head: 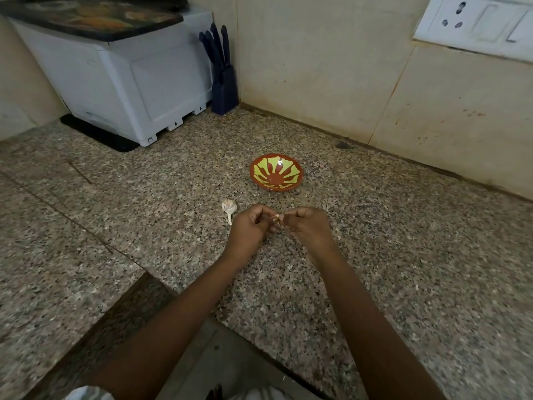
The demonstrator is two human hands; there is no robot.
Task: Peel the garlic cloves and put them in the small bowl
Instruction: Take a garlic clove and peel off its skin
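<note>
I see bare table (pixel 389 232) running from my left grip (pixel 250 227) and right grip (pixel 309 226) up to the small bowl (pixel 276 172). The garlic bulb (pixel 229 207) lies just left of the left grip. Far back left, a white appliance (pixel 121 82) and a knife block (pixel 224 89) stand against the wall (pixel 317 67).

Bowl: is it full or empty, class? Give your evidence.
Empty. The bowl shows its whole painted inside; nothing lies in it.

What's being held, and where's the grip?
A garlic clove, pinched between both hands: left hand at its left end, right hand at its right end.
</note>
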